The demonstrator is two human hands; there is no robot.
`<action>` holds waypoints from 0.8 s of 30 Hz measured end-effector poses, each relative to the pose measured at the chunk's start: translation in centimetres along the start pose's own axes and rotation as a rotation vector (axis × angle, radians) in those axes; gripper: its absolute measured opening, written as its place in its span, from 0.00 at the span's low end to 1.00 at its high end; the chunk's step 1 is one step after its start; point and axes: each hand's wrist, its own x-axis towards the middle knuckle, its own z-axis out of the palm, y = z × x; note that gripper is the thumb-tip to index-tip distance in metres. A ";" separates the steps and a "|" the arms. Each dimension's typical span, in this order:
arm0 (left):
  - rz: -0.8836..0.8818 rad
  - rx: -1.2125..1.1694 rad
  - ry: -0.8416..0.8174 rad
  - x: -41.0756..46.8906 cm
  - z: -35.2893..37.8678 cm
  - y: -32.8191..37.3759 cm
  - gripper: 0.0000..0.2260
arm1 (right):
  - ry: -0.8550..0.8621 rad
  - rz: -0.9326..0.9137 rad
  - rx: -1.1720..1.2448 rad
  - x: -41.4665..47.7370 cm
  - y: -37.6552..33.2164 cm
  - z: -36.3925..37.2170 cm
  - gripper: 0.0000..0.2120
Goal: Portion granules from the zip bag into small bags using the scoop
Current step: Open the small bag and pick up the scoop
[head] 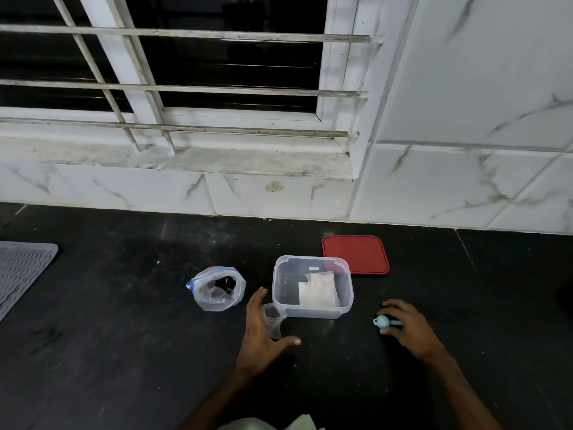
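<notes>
An open zip bag (pixel 217 288) with a blue seal stands on the dark counter, with dark granules inside. To its right is a clear plastic box (pixel 280 290) holding small white bags (pixel 319 291). A small clear funnel-like cup (pixel 273 318) lies just in front of the box's left corner. My left hand (pixel 260 333) is spread around it, thumb in front and fingers behind, not closed. Right of the box, my right hand (pixel 409 327) pinches the handle of a small light-blue scoop (pixel 382 321) that rests on the counter.
A red lid (pixel 355 254) lies flat behind the box. A grey ribbed mat (pixel 21 268) sits at the far left edge. A marble-tiled wall and a barred window rise at the back. Pale fabric (pixel 273 425) shows at the bottom edge.
</notes>
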 end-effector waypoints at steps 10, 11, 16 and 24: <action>0.222 0.144 0.116 1.6 -3.6 1.0 0.37 | 0.356 -0.196 0.061 2.8 -8.9 -2.9 0.16; 0.238 0.153 0.163 1.8 -4.2 1.2 0.35 | 0.360 -0.212 0.113 3.3 -10.5 -3.1 0.16; 0.175 0.084 0.593 2.2 -8.8 1.2 0.27 | 0.274 -0.235 0.404 4.8 -20.4 -2.4 0.19; -0.494 0.058 0.556 3.7 -11.8 -2.1 0.41 | -0.074 -0.252 0.185 7.6 -33.0 5.1 0.15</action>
